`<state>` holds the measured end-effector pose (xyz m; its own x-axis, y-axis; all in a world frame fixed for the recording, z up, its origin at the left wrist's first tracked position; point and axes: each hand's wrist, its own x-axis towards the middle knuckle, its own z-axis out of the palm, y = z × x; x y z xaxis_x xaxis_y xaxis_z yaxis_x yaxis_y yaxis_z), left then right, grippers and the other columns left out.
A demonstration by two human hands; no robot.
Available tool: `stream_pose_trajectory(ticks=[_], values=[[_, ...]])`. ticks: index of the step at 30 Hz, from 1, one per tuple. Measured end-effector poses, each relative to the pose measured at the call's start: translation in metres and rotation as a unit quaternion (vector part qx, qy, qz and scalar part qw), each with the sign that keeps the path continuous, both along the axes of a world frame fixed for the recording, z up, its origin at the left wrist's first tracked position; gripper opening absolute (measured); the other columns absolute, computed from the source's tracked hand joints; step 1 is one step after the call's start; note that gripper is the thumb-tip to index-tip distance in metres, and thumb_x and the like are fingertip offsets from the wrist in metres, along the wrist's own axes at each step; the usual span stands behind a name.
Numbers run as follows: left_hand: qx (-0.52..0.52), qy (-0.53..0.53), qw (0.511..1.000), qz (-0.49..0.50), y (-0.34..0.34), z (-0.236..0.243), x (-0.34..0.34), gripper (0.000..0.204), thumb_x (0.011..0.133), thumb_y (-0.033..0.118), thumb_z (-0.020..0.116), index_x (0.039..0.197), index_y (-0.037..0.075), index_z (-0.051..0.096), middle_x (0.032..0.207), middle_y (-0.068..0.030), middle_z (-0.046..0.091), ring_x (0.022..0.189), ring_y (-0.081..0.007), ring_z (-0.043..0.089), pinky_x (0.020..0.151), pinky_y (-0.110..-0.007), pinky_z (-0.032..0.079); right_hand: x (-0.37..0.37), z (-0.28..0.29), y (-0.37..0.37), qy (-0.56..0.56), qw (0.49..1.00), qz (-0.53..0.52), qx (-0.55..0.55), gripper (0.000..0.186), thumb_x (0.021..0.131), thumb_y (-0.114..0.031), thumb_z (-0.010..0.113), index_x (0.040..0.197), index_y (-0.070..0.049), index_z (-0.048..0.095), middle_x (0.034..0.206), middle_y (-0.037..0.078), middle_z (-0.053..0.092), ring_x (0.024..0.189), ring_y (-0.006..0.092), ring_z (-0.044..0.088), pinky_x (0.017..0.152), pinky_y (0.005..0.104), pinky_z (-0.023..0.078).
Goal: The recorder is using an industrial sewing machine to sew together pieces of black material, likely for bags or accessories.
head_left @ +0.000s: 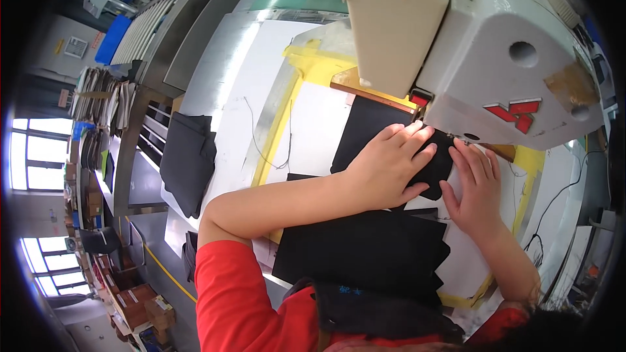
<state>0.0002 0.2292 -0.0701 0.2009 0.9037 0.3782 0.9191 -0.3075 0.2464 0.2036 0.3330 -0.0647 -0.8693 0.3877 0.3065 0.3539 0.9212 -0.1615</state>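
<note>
A: How many cloth pieces were under the hands?

B: One small black piece (365, 132), flat and dark, with a rounded lower corner. It lay on the white table (248, 78) right beneath the sewing machine (495, 58), its far end tucked under the machine's head.

A: And the hands?

B: Two. The left hand (385, 166) lay spread on the piece, fingers flat, pressing rather than gripping. The right hand (475, 186) rested open just beside it, fingertips touching the cloth's right edge near the needle area; neither was clenched.

A: Any more cloth around?

B: A black stack (365, 251) sat nearer the person, below the forearms; I could not count its layers. Another dark pile (188, 160) hung over the table's left edge, well apart.

A: What else did you count?

B: One machine, cream-white with a red mark on its side. Yellow tape (306, 65) framed the work area, and a loose thread (251, 124) lay on the table left of it
</note>
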Motion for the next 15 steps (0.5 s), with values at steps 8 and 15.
stream_pose_trajectory(ticks=[8, 15], values=[[-0.008, -0.001, 1.000, 0.023, -0.005, 0.009, -0.005, 0.057, 0.081, 0.039, 0.068, 0.125, 0.006, 0.054, 0.132, -0.0145, 0.049, 0.119, -0.0306, 0.049, 0.103, -0.043, 0.036, -0.010, 0.008, -0.002, 0.014, 1.000, 0.021, 0.009, 0.051, 0.080, -0.022, 0.065, 0.125, 0.000, 0.052, 0.126, 0.012, 0.051, 0.116, 0.0292, 0.050, 0.106, 0.0489, 0.031], [-0.068, -0.024, 0.997, 0.005, -0.029, 0.025, -0.035, 0.054, 0.086, 0.038, 0.065, 0.128, 0.008, 0.052, 0.140, -0.0130, 0.046, 0.132, -0.0307, 0.042, 0.109, -0.048, 0.031, -0.013, 0.008, -0.002, 0.038, 0.999, 0.037, 0.004, 0.047, 0.077, -0.016, 0.066, 0.120, -0.001, 0.054, 0.124, 0.013, 0.053, 0.113, 0.0314, 0.051, 0.100, 0.0479, 0.036]])
